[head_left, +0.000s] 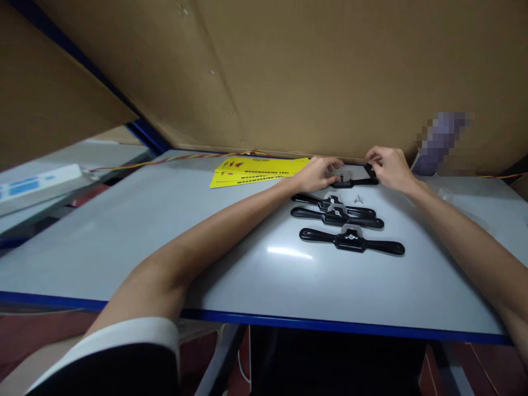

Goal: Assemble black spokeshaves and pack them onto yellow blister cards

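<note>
Pinching one end of a black tool (355, 181), the right hand (390, 168) keeps it flat on the table (165, 231), while the left hand (317, 173) closes its fingers over the tool's middle, likely so it cannot twist. Just nearer the person than this grip lies a small metal nut (358, 198), then three more tools (337, 217) in a row. Yellow cards (256, 168) lie to its left.
</note>
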The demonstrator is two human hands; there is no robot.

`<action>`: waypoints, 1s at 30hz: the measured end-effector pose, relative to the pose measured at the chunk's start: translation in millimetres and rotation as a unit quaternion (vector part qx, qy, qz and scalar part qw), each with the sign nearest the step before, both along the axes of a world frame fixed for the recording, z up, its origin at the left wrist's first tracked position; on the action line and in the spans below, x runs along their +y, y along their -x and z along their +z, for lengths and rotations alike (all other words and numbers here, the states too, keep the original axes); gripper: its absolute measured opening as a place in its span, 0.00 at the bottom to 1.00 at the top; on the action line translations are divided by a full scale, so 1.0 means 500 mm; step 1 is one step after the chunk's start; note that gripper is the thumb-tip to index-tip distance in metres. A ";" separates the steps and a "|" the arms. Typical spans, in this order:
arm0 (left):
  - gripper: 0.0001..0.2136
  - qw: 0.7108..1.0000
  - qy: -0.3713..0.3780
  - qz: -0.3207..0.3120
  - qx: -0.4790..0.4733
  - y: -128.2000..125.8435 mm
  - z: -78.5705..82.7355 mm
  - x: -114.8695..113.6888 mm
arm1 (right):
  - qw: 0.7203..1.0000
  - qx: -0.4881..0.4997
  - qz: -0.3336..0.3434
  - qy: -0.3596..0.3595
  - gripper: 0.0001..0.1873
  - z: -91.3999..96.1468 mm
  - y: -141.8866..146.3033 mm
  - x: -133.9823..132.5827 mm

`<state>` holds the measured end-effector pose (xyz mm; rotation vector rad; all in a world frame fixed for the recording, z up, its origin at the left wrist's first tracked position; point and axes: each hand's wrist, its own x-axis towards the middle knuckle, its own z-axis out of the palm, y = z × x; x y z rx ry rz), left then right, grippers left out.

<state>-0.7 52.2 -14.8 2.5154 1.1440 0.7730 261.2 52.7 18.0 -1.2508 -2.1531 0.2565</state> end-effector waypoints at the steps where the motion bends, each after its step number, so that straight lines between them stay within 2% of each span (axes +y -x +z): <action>1: 0.21 1.000 -0.008 0.006 -0.003 0.007 -0.003 -0.008 | 1.000 0.002 -0.006 0.006 0.13 0.002 0.005 0.001; 6: 0.20 0.999 -0.038 0.028 -0.013 0.022 -0.007 -0.033 | 0.998 0.016 -0.014 0.057 0.12 0.013 0.050 -0.002; 12: 0.24 0.999 0.012 0.023 0.025 -0.001 -0.004 -0.035 | 0.979 0.017 -0.048 0.200 0.12 0.026 0.119 0.008; 14: 0.25 0.999 0.005 0.022 0.024 -0.006 -0.003 -0.038 | 0.971 0.026 -0.053 0.233 0.12 0.030 0.137 0.012; 16: 0.24 0.999 -0.017 0.029 0.007 -0.009 -0.001 -0.041 | 0.967 0.033 -0.047 0.248 0.11 0.032 0.152 0.013; 19: 0.18 0.998 -0.041 0.037 -0.015 -0.009 -0.002 -0.038 | 0.965 0.047 -0.032 0.257 0.10 0.030 0.167 0.006; 21: 0.16 0.998 -0.045 0.038 -0.014 -0.008 -0.004 -0.032 | 0.971 0.048 -0.024 0.231 0.11 0.028 0.166 -0.003; 23: 0.15 0.998 -0.044 0.050 -0.011 -0.005 -0.007 -0.025 | 0.987 0.027 -0.025 0.158 0.15 0.028 0.151 -0.018; 25: 0.13 0.997 -0.038 0.063 -0.013 -0.001 -0.009 -0.018 | 0.996 -0.020 -0.018 0.089 0.17 0.033 0.124 -0.036; 26: 0.13 0.997 -0.036 0.064 -0.017 0.001 -0.009 -0.015 | 0.995 -0.050 -0.001 0.083 0.17 0.036 0.107 -0.045; 28: 0.14 0.998 -0.035 0.052 -0.025 0.004 -0.009 -0.010 | 0.981 -0.114 0.067 0.140 0.16 0.044 0.071 -0.062; 30: 0.15 0.998 -0.043 0.036 -0.029 0.004 -0.011 -0.005 | 0.953 -0.164 0.135 0.218 0.16 0.048 0.037 -0.075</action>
